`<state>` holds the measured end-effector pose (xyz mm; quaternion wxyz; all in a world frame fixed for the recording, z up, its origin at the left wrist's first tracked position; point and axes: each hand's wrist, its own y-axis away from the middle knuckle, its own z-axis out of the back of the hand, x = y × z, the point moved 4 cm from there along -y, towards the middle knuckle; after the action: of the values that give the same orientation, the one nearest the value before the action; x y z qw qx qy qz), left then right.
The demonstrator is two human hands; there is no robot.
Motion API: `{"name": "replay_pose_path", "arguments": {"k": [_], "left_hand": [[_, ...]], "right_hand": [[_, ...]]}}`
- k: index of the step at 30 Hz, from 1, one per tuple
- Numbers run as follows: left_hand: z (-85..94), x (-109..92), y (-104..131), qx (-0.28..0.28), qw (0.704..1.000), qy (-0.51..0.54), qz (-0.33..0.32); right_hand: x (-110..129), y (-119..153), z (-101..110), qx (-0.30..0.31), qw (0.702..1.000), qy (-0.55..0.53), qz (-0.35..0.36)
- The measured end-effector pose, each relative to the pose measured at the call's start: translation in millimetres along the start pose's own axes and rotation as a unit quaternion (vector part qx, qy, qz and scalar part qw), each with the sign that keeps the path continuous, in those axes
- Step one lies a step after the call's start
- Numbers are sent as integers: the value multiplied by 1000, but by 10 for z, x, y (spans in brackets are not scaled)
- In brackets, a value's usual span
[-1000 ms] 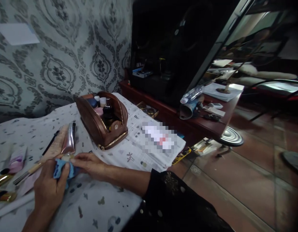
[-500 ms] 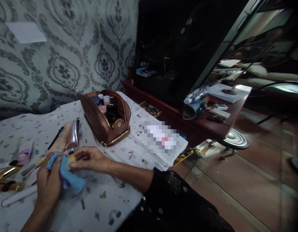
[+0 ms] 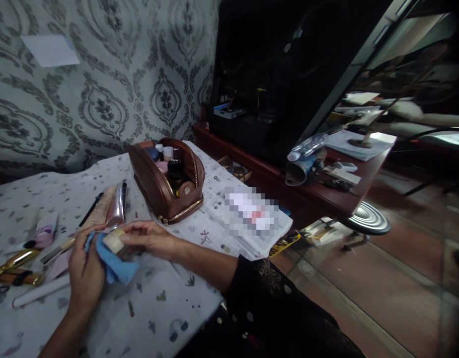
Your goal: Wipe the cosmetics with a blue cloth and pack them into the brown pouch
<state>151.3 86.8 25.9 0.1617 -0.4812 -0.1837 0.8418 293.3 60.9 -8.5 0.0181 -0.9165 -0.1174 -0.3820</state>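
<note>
My left hand (image 3: 87,268) is closed around a blue cloth (image 3: 119,268), whose loose end hangs down over the table. Against the cloth sits a small pale-yellow jar (image 3: 114,240), pinched between the thumb and fingers of my right hand (image 3: 151,238). Its label and exact kind cannot be made out. Just beyond my hands lie a pinkish tube with a silvery sheen (image 3: 117,205), a beige tube (image 3: 103,206) and a slim black stick (image 3: 91,209). A brown cosmetic bag (image 3: 151,191) stands unzipped behind them, filled with small bottles and jars.
At the left lie a purple-and-white tube (image 3: 46,229), gold-coloured tubes (image 3: 19,261), brushes and a white stick (image 3: 39,293). A patterned cloth (image 3: 166,318) covers the table. To the right stand a dark red cabinet (image 3: 337,199) and a large black screen (image 3: 267,64).
The pale-yellow jar has turned and shows more of itself, drawn a little clear of the blue cloth. Both hands keep their hold. The whole view has shifted slightly.
</note>
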Motion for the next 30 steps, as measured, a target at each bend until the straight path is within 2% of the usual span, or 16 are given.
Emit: {"name": "replay_pose_path", "arguments": {"k": [2, 6, 9, 14, 19, 25, 30], "left_hand": [[-20, -18, 24, 11, 1000, -9, 3], [-53, -121, 75, 56, 997, -28, -48], [-43, -103, 90, 75, 994, -43, -61], [-25, -44, 76, 77, 990, -69, -93], [-26, -33, 61, 69, 993, -78, -63], [-42, -72, 66, 66, 995, -48, -58], [-102, -82, 97, 97, 989, -59, -89]], "right_hand": [[2, -7, 20, -14, 1000, -16, -5], [15, -10, 37, -17, 999, -34, -13], [6, -4, 37, -12, 999, -34, -28], [-2, 6, 53, -9, 999, -16, -38], [9, 13, 48, -1, 999, 10, -47], [61, 37, 19, -22, 1000, -3, -19], [59, 28, 46, -53, 998, -20, -6]]}}
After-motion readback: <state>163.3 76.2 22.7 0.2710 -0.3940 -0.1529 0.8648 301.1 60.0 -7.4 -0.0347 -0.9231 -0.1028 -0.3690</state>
